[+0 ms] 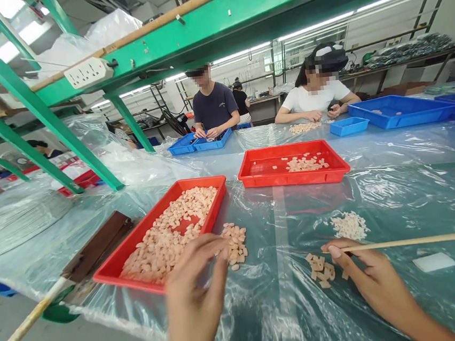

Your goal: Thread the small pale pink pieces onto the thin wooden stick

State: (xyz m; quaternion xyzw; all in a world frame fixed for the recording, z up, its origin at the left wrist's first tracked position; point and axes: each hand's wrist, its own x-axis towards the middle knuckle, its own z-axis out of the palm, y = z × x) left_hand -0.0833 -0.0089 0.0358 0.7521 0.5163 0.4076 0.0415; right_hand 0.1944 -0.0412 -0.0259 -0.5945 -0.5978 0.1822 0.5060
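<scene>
My left hand (198, 286) is raised beside the long red tray (117, 283), its thumb and fingertips drawn together in a pinch. Whether a piece sits between them is hidden. Just behind those fingertips lies a small pile of rounded beige pieces (236, 239). My right hand (366, 272) grips a thin wooden stick (419, 240) near its left end, between thumb and fingers. The stick runs level to the right edge of the view. Under and left of that hand is a heap of flat tan pieces (319, 269); small white bits (349, 226) lie behind it.
Many pale pieces fill the long red tray; a second red tray (292, 177) holds fewer. A white block (434, 262) lies at right. Plastic sheeting covers the table. Left are a brown board with a pole (29, 323) and green posts (45, 113). Two people work opposite, near blue trays (403, 113).
</scene>
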